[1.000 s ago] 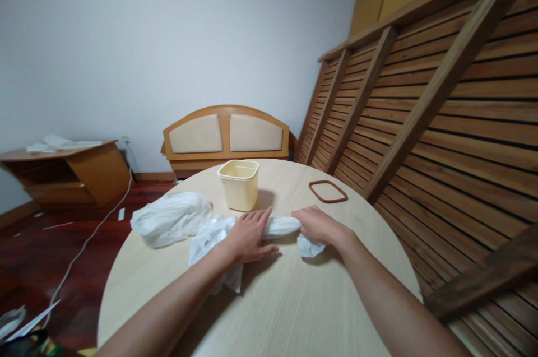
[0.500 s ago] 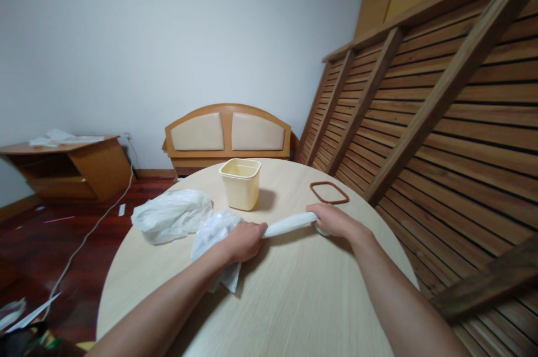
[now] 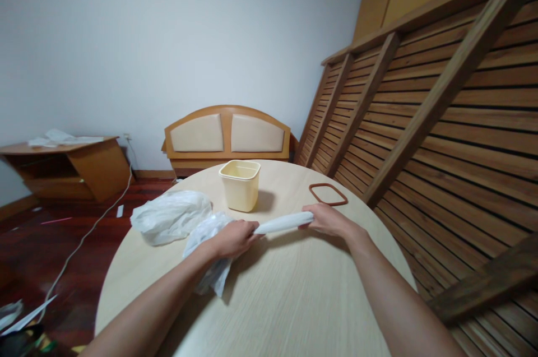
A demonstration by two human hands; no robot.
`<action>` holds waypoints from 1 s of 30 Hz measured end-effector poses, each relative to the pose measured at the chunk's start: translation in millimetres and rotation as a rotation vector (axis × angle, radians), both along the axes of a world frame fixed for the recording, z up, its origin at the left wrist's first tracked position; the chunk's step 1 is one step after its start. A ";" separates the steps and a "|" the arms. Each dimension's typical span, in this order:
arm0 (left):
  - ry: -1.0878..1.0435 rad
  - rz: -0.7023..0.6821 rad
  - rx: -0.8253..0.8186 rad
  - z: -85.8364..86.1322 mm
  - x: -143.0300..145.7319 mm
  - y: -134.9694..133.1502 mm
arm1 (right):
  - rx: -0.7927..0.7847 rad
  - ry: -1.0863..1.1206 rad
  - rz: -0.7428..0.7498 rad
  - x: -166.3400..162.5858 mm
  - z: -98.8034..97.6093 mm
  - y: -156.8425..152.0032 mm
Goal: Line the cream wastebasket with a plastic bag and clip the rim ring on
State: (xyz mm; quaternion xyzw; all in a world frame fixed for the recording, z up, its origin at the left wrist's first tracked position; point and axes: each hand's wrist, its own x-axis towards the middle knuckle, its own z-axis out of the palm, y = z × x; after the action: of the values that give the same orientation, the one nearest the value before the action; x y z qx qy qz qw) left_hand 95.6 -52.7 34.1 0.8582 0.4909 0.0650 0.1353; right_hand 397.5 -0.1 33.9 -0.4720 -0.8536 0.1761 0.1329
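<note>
My left hand (image 3: 230,236) and my right hand (image 3: 328,218) both grip a white plastic bag (image 3: 281,223) that is twisted into a taut roll between them, just above the round light-wood table (image 3: 286,301). The bag's loose end bunches out to the left of and below my left fist. A second crumpled white plastic bag (image 3: 170,216) lies on the table to the left. Behind the roll stands a small cream plastic bin (image 3: 239,184), upright and empty as far as I can see. A brown rounded-square ring (image 3: 328,194) lies flat beyond my right hand.
A slatted wooden bed frame (image 3: 441,110) leans along the right, close to the table's edge. A padded wooden headboard (image 3: 227,135) stands against the far wall. A low wooden cabinet (image 3: 63,169) sits at the left, with a white cable (image 3: 84,245) running across the dark floor.
My left hand went from lying flat on the bag to a fist round it. Both hands drew apart, and the bag stretched into a longer, tighter roll lifted off the table.
</note>
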 end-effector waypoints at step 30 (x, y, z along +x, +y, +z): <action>-0.053 -0.053 0.100 -5.6 7.3 -8.2 | 0.220 -0.082 0.241 -96.3 -8.2 -47.6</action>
State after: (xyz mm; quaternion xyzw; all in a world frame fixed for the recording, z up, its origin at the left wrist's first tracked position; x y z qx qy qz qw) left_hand 102.9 -60.8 28.6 0.8746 0.4603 0.1085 0.1067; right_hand 301.2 -47.8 25.8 -0.3557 -0.9228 0.0765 0.1266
